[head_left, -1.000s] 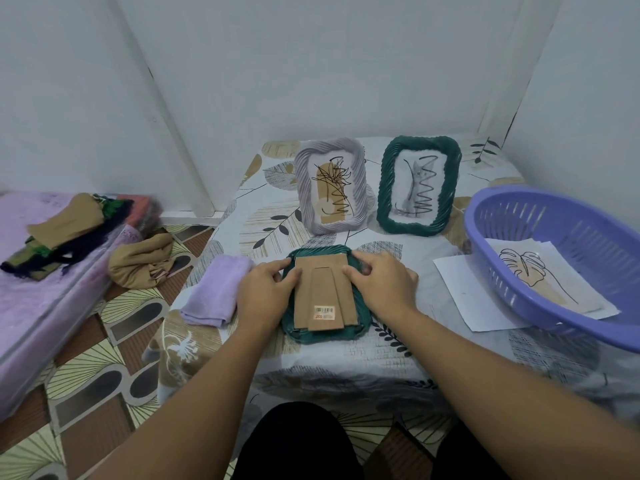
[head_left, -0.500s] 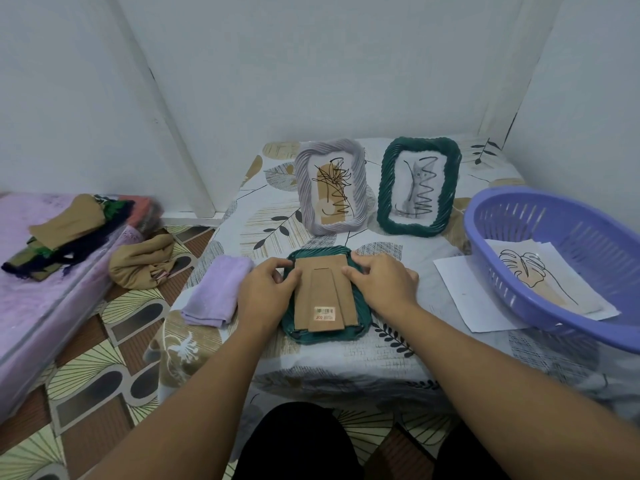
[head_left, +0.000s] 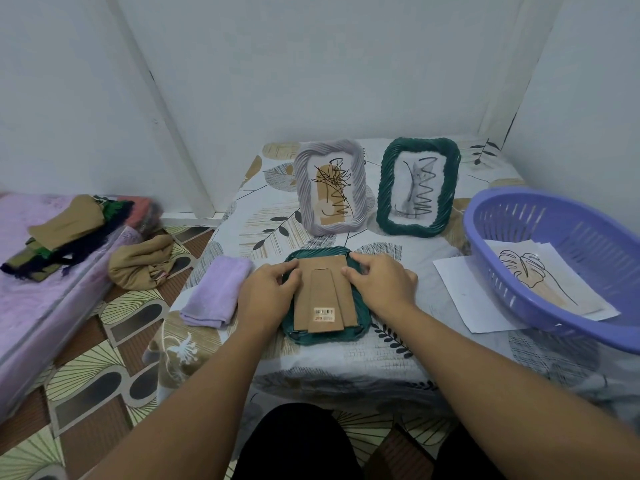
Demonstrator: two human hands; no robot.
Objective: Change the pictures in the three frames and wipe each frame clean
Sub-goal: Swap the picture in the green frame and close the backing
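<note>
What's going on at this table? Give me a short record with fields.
Face-down frame: green frame, cardboard back up
Left hand: on the back's left edge
Right hand: on the back's right edge
Standing frames: lilac frame, second green frame
Cloth: folded lilac cloth, left of the hands
Basket: purple basket holding a leaf drawing

Matt brown cardboard backing on ribbed green frame; soft lilac cloth; glossy slotted plastic basket; paper sheets.

Table: frames, cloth, basket.
</note>
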